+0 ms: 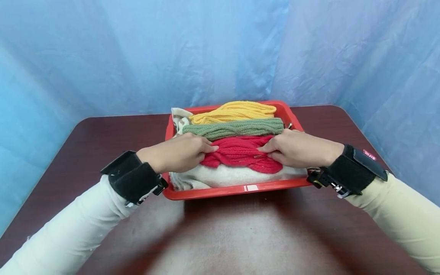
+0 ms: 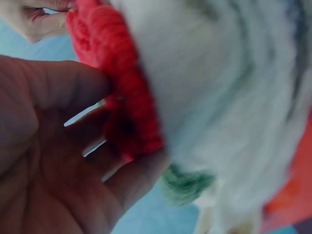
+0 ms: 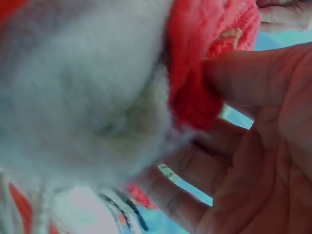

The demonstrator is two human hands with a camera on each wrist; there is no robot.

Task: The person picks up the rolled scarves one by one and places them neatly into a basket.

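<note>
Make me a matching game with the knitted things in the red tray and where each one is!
Things:
1. yellow knit
2. green knit
3. red knit
4. white fabric

Places:
A. held on both sides, by the left hand and the right hand
B. at the far end of the red tray
C. underneath the red one, at the near edge
D. in the middle, between the yellow and the red

Pairs: 1-B, 2-D, 3-A, 4-C
</note>
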